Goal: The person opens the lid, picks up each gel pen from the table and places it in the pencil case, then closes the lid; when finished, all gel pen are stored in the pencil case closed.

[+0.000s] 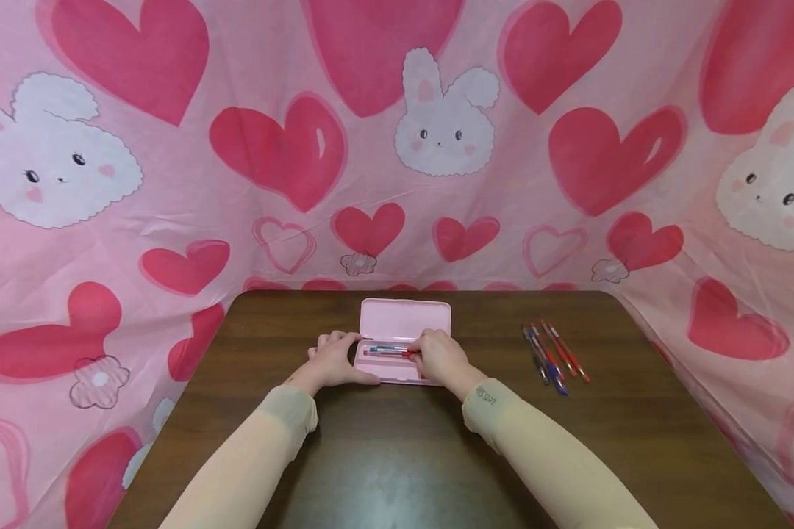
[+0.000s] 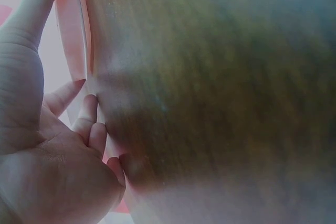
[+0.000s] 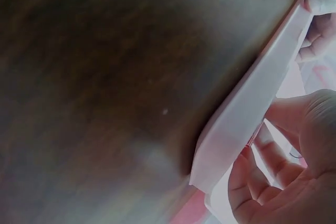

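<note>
In the head view, a shallow, rectangular pink pencil case [image 1: 367, 370] is lying open on a dark brown wood-grain table [image 1: 384, 455], its pale pink lid [image 1: 405, 319] spreading out behind it. The left hand [image 1: 334, 358] is gripping the case's left end, its thumb touching the near corner and its fingers spanning toward the far one. The right hand [image 1: 442, 356] is reaching over the right part of the case, holding a slim red pen [image 1: 397, 355] between thumb and fingers. Just behind that pen, a slim teal-and-clear pen [image 1: 389, 348] is lying inside the case. Well to the right, a loose group of red, blue and black pens [image 1: 564, 350] is resting on the table. Both arms are wearing cream sleeves, and a pink cloth printed with red hearts and white rabbits [image 1: 370, 184] is hanging behind the table.

In the left wrist view, the left thumb is extending to the case's edge while the other fingers are bending loosely below it.

In the right wrist view, the right thumb and fingers are closing narrowly beside the case's front wall, a small bit of red showing between them. The left thumb is pressing farther along that wall.
</note>
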A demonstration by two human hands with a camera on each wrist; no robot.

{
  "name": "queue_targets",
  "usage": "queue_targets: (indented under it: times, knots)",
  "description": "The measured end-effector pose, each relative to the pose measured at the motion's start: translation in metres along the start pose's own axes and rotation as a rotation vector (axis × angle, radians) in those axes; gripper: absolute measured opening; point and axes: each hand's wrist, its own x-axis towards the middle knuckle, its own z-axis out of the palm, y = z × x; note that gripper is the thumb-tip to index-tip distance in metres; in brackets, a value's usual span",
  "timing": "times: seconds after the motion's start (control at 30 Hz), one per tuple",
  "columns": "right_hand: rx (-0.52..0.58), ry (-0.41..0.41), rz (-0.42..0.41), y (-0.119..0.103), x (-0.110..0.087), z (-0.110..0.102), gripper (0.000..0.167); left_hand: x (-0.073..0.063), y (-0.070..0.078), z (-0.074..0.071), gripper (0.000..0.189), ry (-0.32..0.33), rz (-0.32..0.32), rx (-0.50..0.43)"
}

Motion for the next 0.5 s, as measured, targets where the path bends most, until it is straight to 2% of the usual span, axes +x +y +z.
queue_targets:
  times: [0.13,0.23,0.33,0.5]
  knots:
    - [0.050,-0.040,0.059,0.001,0.001,-0.004,0.018,-0.001,-0.002,0.001,0.114,0.006,0.001,-0.009]
    - [0.077,-0.033,0.094,0.006,0.000,-0.011,0.023,-0.002,-0.004,0.001,0.116,0.008,-0.004,-0.015]
    - [0.112,0.026,0.127,0.017,-0.004,-0.022,0.024,-0.002,-0.005,0.001,0.116,0.011,-0.002,-0.022]
    - [0.166,0.173,0.202,0.053,-0.021,-0.039,0.031,-0.001,-0.002,-0.001,0.116,0.003,0.010,-0.025]
